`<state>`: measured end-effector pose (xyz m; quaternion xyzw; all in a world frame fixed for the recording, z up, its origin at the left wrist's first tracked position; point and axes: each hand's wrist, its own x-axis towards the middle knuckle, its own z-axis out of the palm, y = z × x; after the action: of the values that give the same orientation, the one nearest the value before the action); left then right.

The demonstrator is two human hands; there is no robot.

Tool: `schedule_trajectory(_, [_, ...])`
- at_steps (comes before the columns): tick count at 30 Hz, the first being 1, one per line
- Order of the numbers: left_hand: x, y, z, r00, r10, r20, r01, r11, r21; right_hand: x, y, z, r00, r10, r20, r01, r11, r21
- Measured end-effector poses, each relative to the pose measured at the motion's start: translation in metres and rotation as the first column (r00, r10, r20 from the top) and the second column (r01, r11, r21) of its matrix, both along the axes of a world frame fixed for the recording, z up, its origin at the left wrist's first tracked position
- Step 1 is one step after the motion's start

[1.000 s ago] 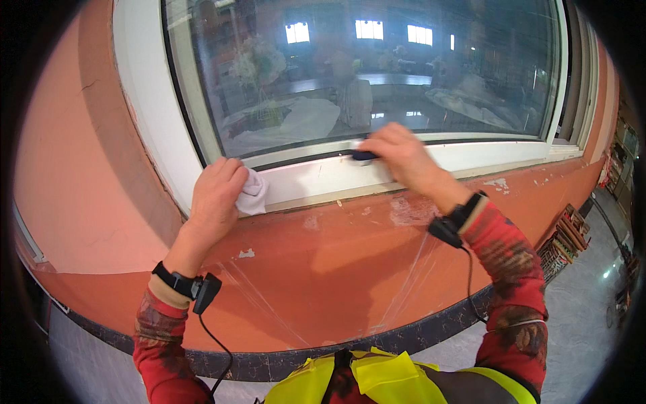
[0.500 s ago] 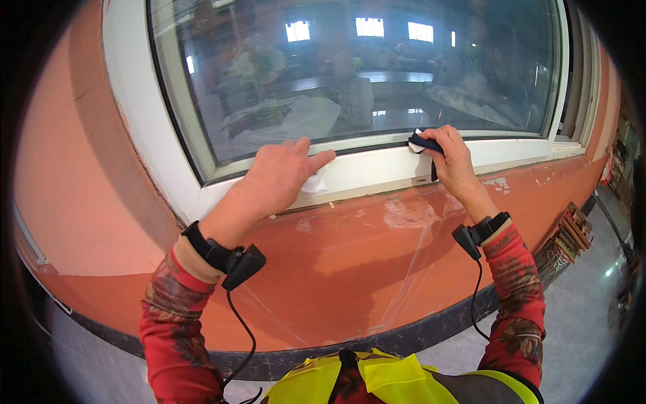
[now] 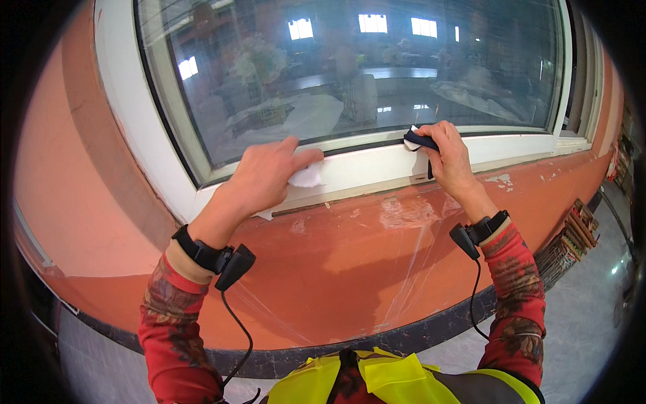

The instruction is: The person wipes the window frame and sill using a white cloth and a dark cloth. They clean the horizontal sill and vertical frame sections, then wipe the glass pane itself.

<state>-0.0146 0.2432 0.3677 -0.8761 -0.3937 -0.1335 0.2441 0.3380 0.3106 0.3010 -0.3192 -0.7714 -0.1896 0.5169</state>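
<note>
My left hand (image 3: 262,176) is closed over a crumpled white cloth (image 3: 307,176) against the lower rail of the white window frame (image 3: 367,161). A corner of the white material pokes out below the palm, and most of the rest is hidden. Farther right along the same rail, my right hand (image 3: 454,156) pinches a folded dark blue cloth (image 3: 422,139) with a white layer showing at its tip. This cloth touches the black seal line under the window glass (image 3: 377,87), and one dark end dangles below the fingers.
Orange-painted wall (image 3: 323,269) with scuffs and chipped patches lies below the frame. A dark stone skirting (image 3: 404,350) runs along its foot. On the grey floor at right stands a stack of wooden-looking pieces (image 3: 572,232). Cables hang from both wrist straps.
My left hand has slid left along the frame, baring more of the white cloth under it. My right hand has shifted slightly left with the dark blue cloth.
</note>
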Motion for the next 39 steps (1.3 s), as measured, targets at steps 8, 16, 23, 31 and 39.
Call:
schedule_trajectory(8, [0.001, -0.001, -0.002, 0.999, 0.023, 0.024, -0.023, 0.999, -0.023, 0.000, -0.003, 0.000, 1.000, 0.009, 0.000, -0.009, 0.999, -0.033])
schedule_trajectory(16, [-0.036, -0.004, -0.023, 0.903, -0.235, 0.360, 0.150, 0.957, 0.247, -0.038, -0.008, 0.003, 0.999, 0.032, -0.043, -0.027, 0.994, 0.104])
schedule_trajectory(23, [-0.068, -0.008, -0.033, 0.957, -0.168, 0.235, 0.063, 0.915, 0.399, -0.143, 0.004, 0.017, 0.863, 0.026, 0.505, -0.247, 0.892, 0.378])
schedule_trajectory(31, [-0.138, -0.035, -0.039, 0.939, -0.058, 0.340, -0.084, 0.918, 0.388, -0.008, 0.016, 0.036, 0.996, -0.085, 0.034, 0.064, 0.911, 0.407])
schedule_trajectory(39, [-0.112, -0.020, -0.036, 0.939, -0.091, 0.331, -0.034, 0.934, 0.355, -0.200, 0.007, 0.008, 0.913, 0.267, 0.310, -0.358, 0.887, 0.292])
